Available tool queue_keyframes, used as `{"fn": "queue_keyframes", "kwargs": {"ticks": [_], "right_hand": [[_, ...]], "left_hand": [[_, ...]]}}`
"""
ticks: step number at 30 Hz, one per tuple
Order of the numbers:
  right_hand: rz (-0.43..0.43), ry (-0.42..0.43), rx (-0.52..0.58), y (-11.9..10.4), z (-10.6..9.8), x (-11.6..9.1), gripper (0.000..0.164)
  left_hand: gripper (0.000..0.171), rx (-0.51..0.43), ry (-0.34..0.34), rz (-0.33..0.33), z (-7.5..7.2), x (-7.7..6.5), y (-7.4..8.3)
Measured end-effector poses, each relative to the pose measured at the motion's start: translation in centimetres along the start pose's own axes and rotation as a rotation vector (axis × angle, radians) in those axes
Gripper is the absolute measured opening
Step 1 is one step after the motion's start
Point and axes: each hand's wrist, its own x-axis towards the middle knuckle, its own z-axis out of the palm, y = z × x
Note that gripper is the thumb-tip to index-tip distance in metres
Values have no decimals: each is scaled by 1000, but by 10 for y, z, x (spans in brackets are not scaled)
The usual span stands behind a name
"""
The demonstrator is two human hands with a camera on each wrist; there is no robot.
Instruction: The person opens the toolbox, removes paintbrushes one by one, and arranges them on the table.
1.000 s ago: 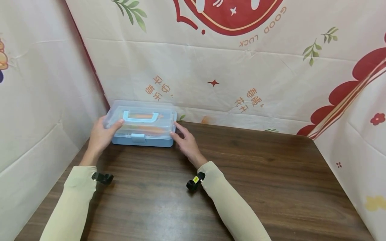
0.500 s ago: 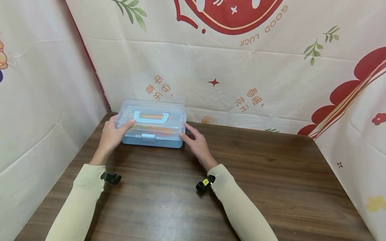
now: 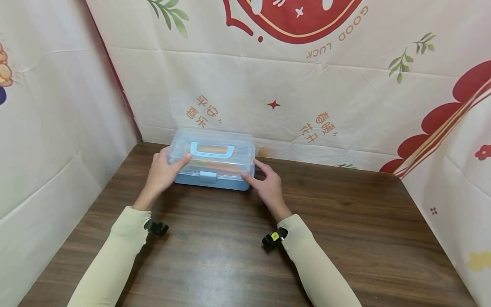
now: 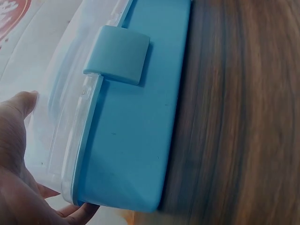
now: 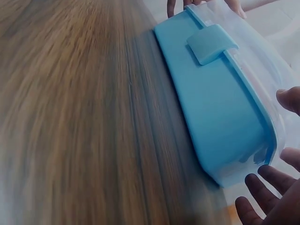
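Note:
A light-blue plastic storage box point(image 3: 226, 181) with a clear lid point(image 3: 224, 138) sits near the back left of the table. A blue handle point(image 3: 212, 154) lies folded on the lid, and a blue latch point(image 4: 119, 54) fastens the front. Blurry orange and green shapes show through the lid. My left hand point(image 3: 163, 172) grips the box's left end, thumb over the lid and fingers around the end. At the right end, my right hand point(image 3: 270, 185) has its fingers spread along the side, the thumb at the front corner. Its fingertips point(image 5: 265, 171) are right at the box's rim.
The box stands on a dark wood-grain table point(image 3: 215, 247). Printed cloth point(image 3: 253, 89) hangs behind the table, and more cloth point(image 3: 50, 128) closes off the left side. Black wrist cameras point(image 3: 156, 228) stick out from both sleeves.
Both hands have moved to the right along the table together with the box, away from the left cloth. The lid and latch stay closed, and the hold looks the same.

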Motion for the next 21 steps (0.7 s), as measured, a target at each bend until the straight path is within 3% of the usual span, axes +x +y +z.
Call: {"fn": "queue_keyframes", "kwargs": {"ticks": [10,21], "right_hand": [[24,26,-18,7,-35,-8,67],[37,32,-47,16,-65,-18,63]], "left_hand": [[101,27,-72,7,24,-6,18],[107,75,-153,24,40,-13,29]]}}
